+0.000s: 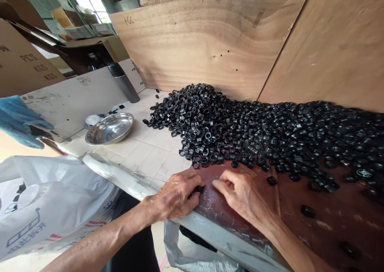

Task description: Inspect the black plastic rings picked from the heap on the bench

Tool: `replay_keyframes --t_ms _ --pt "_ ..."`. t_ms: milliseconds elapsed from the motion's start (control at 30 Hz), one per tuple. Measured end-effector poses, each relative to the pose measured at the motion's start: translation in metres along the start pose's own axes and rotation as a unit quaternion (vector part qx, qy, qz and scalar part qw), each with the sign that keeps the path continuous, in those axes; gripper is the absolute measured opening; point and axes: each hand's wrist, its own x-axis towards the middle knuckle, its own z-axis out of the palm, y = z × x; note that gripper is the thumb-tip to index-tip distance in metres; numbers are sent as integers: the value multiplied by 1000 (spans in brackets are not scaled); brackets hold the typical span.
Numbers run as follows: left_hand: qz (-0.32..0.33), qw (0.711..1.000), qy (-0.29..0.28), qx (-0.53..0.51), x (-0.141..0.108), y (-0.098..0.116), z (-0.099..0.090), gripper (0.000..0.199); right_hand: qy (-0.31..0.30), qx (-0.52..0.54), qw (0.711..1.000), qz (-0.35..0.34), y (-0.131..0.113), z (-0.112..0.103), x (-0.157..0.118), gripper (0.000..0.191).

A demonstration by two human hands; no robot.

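My left hand (181, 192) rests at the table's front edge, its thumb and fingers closed on a small black plastic part (198, 189) that they partly hide. Just to the right, my right hand (235, 188) hovers over the reddish-brown board (222, 208) with thumb and fingertips pressed together. Whether anything sits in that pinch I cannot make out. Behind both hands lies a heap of black plastic rings (195, 112). It runs on to the right into a pile of black, cap-like parts (324, 136), a few of which lie loose on the board.
A shallow steel bowl (111, 130) and a dark flask (124, 82) stand on the left. Wooden panels (210, 44) wall off the back. A white sack (51, 200) is at the lower left, below a blue cloth (22, 120). A grey bag (177, 244) hangs under the front edge.
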Motion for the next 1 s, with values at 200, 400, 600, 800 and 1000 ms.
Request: replay_keyframes --t_ms 200,400,600,800,1000 --pt "-126 986 90 63 16 -8 -15 27 226 -247 942 -30 32 -17 12 14" --pt "-98 977 113 155 45 -21 18 15 177 -288 940 -53 43 -11 17 9" --pt "17 982 144 123 46 -20 23 18 135 -286 945 -82 33 -6 17 8" --pt "17 999 40 -28 50 -6 16 17 162 -135 970 -119 28 -8 16 6" --pt "-86 987 45 -127 52 -10 21 25 92 17 995 -22 20 -12 14 15"
